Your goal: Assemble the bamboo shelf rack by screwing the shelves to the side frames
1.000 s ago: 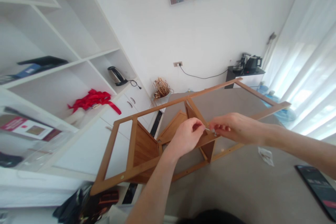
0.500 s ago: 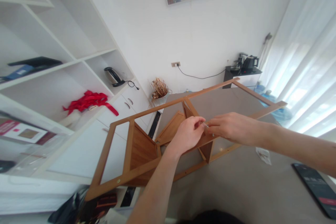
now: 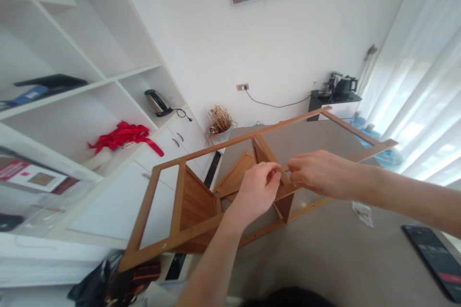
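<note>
A brown wooden rack frame (image 3: 169, 192) lies on its side on a grey table (image 3: 324, 259). My left hand (image 3: 256, 192) is closed in a pinch over the frame's middle rail. My right hand (image 3: 317, 172) is closed too, its fingertips meeting the left hand at the same joint. A small metal piece showed between the fingers a moment ago; now the fingers hide it.
A small clear bag (image 3: 363, 213) and a dark phone (image 3: 434, 259) lie on the table at right. White shelves (image 3: 72, 105) at left hold a kettle (image 3: 155, 102) and red ribbon (image 3: 122, 135). Curtains hang at right.
Both hands have drawn a little closer at the frame's joint, and the small metal piece seen between the fingers is now covered. The frame has not moved.
</note>
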